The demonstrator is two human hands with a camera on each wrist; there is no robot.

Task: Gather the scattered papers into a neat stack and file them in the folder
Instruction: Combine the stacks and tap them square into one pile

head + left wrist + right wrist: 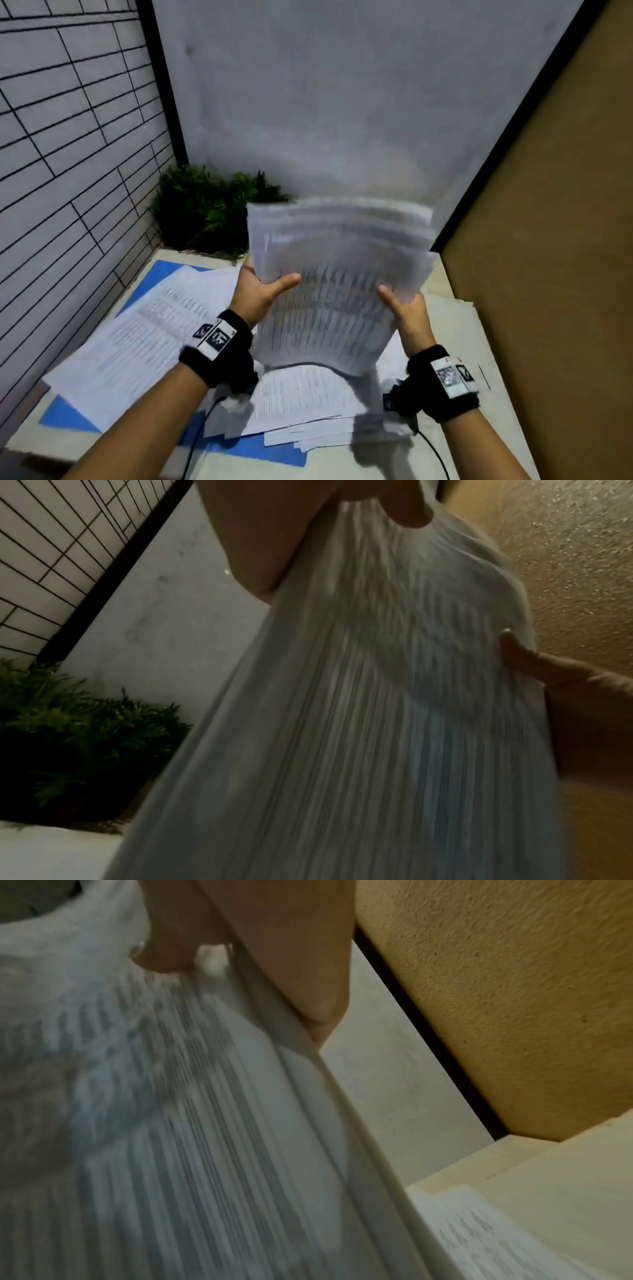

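— What's hard to read?
— Your left hand (255, 289) and right hand (407, 310) grip the blurred stack of papers (337, 281) upright above the table (445, 342); print illegible.
— And around you?
— Loose sheets (144, 339) cover the blue folder (68, 416); plant (202, 209) by the wall.

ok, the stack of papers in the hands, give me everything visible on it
The stack of papers is a bundle of white printed sheets with dense rows of dark text, blurred by motion. It stands roughly upright above the table, bowed, its top edges fanned and uneven. The left hand grips its left edge, the right hand its right edge, thumbs on the near face. Below it, loose sheets lie on a blue folder.
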